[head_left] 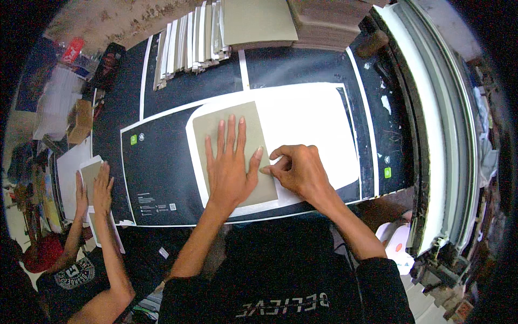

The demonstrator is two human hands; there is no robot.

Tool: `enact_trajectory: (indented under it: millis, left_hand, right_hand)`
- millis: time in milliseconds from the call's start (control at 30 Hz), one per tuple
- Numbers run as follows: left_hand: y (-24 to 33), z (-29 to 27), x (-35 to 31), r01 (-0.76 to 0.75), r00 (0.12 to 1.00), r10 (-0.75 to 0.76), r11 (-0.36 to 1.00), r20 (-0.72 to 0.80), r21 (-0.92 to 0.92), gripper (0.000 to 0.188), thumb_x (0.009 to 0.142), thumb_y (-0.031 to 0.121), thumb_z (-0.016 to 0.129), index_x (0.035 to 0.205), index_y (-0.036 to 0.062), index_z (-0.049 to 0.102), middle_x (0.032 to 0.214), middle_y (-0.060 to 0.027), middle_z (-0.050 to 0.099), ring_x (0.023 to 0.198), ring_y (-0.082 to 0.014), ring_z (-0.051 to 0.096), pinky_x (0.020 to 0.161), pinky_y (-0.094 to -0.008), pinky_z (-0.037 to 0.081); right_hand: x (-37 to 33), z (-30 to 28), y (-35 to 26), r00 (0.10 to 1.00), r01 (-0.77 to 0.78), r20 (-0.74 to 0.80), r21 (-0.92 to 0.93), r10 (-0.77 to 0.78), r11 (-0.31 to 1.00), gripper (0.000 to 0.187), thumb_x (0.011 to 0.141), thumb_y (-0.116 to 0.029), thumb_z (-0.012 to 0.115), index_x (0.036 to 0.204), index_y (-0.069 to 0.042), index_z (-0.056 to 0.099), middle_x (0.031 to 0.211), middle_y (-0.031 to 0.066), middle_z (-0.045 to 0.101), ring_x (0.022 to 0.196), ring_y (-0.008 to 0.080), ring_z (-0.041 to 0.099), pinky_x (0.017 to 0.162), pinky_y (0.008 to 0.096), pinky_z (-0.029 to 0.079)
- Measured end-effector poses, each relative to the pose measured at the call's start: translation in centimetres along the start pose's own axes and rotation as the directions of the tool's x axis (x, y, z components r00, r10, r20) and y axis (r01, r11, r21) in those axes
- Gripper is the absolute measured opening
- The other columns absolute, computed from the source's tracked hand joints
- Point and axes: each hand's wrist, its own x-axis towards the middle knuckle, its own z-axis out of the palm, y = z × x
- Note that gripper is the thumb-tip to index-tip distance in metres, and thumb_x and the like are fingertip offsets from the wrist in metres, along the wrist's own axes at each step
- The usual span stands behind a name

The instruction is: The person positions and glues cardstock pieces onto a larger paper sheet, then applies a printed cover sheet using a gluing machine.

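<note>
A grey-brown piece of cardboard (216,129) lies on a white sheet with rounded corners (313,124) in front of me. My left hand (231,173) rests flat on the cardboard with its fingers spread. At the cardboard's right edge, my right hand (302,170) is curled, thumb and forefinger brought together. Whatever sits between those fingertips is too small to make out. Beside that edge, below the fingertips, a pale strip of the sheet shows.
Large dark printed sheets (162,167) cover the table. At the far side stand a row of white and grey boards (194,40) and a stack of grey-brown boards (259,21). A long metal machine (437,124) borders the right. On the left, another person's hands (101,186) press a small board.
</note>
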Motion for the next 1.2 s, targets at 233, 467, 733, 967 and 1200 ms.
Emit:
enact_trajectory:
  millis: [233, 467, 733, 967, 1200]
  left_hand:
    - [0.1, 0.0, 0.1, 0.016, 0.999, -0.016, 1.0, 0.041, -0.009, 0.07, 0.104, 0.043, 0.044, 0.162, 0.009, 0.022, 0.168, -0.0162, 0.019, 0.155, -0.036, 0.015, 0.124, -0.0572, 0.005]
    - [0.1, 0.0, 0.1, 0.003, 1.0, -0.003, 1.0, 0.027, 0.003, 0.071, 0.104, 0.043, 0.045, 0.161, 0.0092, 0.023, 0.168, -0.0154, 0.02, 0.155, -0.0348, 0.016, 0.124, -0.0567, 0.006]
    - [-0.1, 0.2, 0.3, 0.005, 1.0, -0.005, 1.0, 0.003, 0.022, 0.07, 0.104, 0.042, 0.046, 0.161, 0.0099, 0.023, 0.168, -0.0147, 0.021, 0.155, -0.0346, 0.018, 0.124, -0.0567, 0.008]
    - [0.0, 0.2, 0.2, 0.017, 1.0, -0.017, 1.0, 0.015, 0.015, 0.07, 0.104, 0.044, 0.045, 0.162, 0.0111, 0.022, 0.167, -0.0143, 0.022, 0.155, -0.0343, 0.018, 0.124, -0.0571, 0.008]
    - [0.0, 0.3, 0.1, 0.02, 1.0, -0.02, 1.0, 0.004, 0.006, 0.07, 0.105, 0.044, 0.045, 0.162, 0.0113, 0.022, 0.167, -0.0143, 0.023, 0.155, -0.0336, 0.018, 0.124, -0.0571, 0.007]
  right_hand:
    - [0.0, -0.3, 0.0, 0.997, -0.061, 0.038, 0.025, 0.06, 0.998, 0.025, 0.08, -0.01, 0.082, 0.094, 0.007, 0.072, 0.074, 0.0212, 0.073, 0.068, 0.0291, 0.075, 0.065, 0.0358, 0.059]
    - [0.2, -0.5, 0.0, 0.998, -0.052, 0.039, 0.003, 0.052, 0.999, 0.023, 0.078, -0.008, 0.083, 0.093, 0.006, 0.073, 0.072, 0.0205, 0.072, 0.066, 0.0291, 0.074, 0.065, 0.0364, 0.059]
    - [0.5, -0.4, -0.2, 0.997, -0.057, 0.043, -0.062, 0.06, 0.996, 0.026, 0.077, -0.005, 0.084, 0.098, 0.009, 0.074, 0.073, 0.0199, 0.074, 0.063, 0.0211, 0.073, 0.057, 0.0314, 0.058]
    - [0.9, -0.2, 0.1, 0.998, -0.047, 0.046, -0.02, 0.048, 0.999, 0.026, 0.075, -0.003, 0.085, 0.095, 0.009, 0.074, 0.072, 0.0197, 0.073, 0.061, 0.0207, 0.072, 0.056, 0.0309, 0.057]
    - [0.9, -0.2, 0.0, 0.997, -0.06, 0.052, -0.033, 0.062, 0.998, 0.025, 0.076, -0.006, 0.085, 0.096, 0.006, 0.075, 0.072, 0.0181, 0.074, 0.06, 0.0207, 0.071, 0.054, 0.0312, 0.057]
